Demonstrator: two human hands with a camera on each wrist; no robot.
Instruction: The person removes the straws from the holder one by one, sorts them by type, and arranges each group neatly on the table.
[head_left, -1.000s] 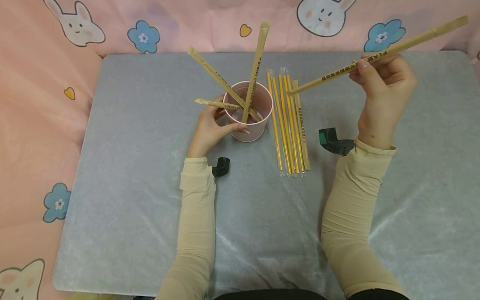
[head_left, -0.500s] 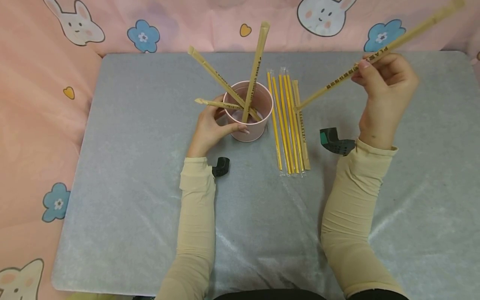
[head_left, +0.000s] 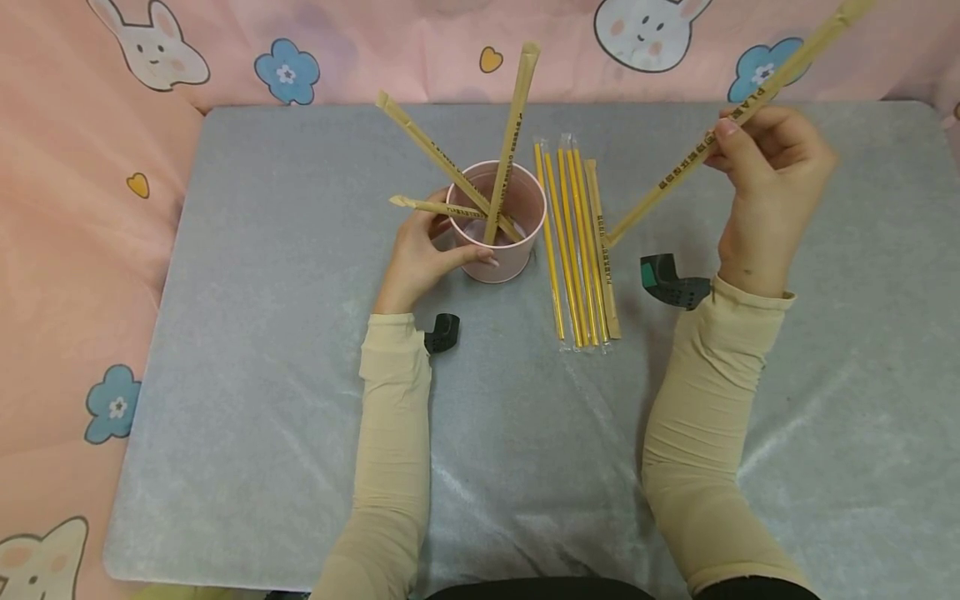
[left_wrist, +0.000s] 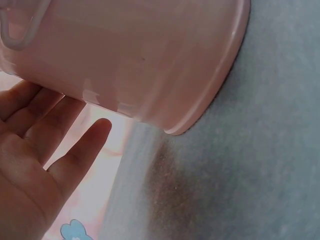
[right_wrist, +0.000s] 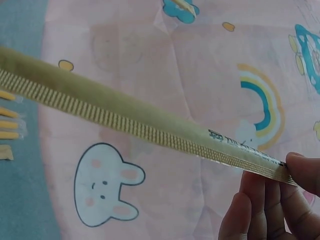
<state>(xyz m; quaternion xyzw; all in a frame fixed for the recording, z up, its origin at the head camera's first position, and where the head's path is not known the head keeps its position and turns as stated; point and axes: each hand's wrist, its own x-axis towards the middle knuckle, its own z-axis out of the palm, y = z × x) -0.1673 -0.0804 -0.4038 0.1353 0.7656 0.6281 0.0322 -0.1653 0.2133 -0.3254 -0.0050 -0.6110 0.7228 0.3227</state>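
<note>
Left hand (head_left: 420, 258) cupped (right hand (head_left: 772, 167) pinching)

1. The right hand (head_left: 772, 162) is tipping its paper-wrapped straw (head_left: 731, 125) steeper, from a shallow slant a second ago to a sharper diagonal.
2. The straw's upper end has climbed toward the top edge of the head view and slid leftward.
3. Its lower tip has swung down and to the right, clear of the tops of the loose straws (head_left: 577, 250) on the surface (head_left: 262, 333) and now beside them.
</note>
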